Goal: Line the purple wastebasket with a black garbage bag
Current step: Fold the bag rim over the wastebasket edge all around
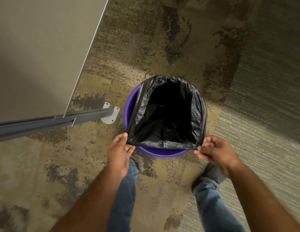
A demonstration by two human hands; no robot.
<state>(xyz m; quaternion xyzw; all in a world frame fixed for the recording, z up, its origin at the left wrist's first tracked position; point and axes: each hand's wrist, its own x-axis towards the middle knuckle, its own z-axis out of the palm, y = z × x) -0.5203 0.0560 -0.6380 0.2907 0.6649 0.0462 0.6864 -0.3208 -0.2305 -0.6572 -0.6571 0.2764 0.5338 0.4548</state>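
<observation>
The round purple wastebasket [129,106] stands on the carpet just ahead of my feet. A black garbage bag [164,114] hangs inside it with its mouth spread wide. The bag's far edge and right side lie over the rim; the left rim and near rim of the wastebasket show bare purple. My left hand [120,153] pinches the bag's near left corner. My right hand [216,151] pinches the near right corner, so the bag's near edge is stretched straight between them, above the near rim.
A beige partition panel [37,56] with a grey metal base rail [45,121] and a floor bracket [112,114] stands left of the wastebasket. Mottled brown carpet [162,39] surrounds it, with lighter ribbed carpet [263,114] to the right. My jeans and shoes are below.
</observation>
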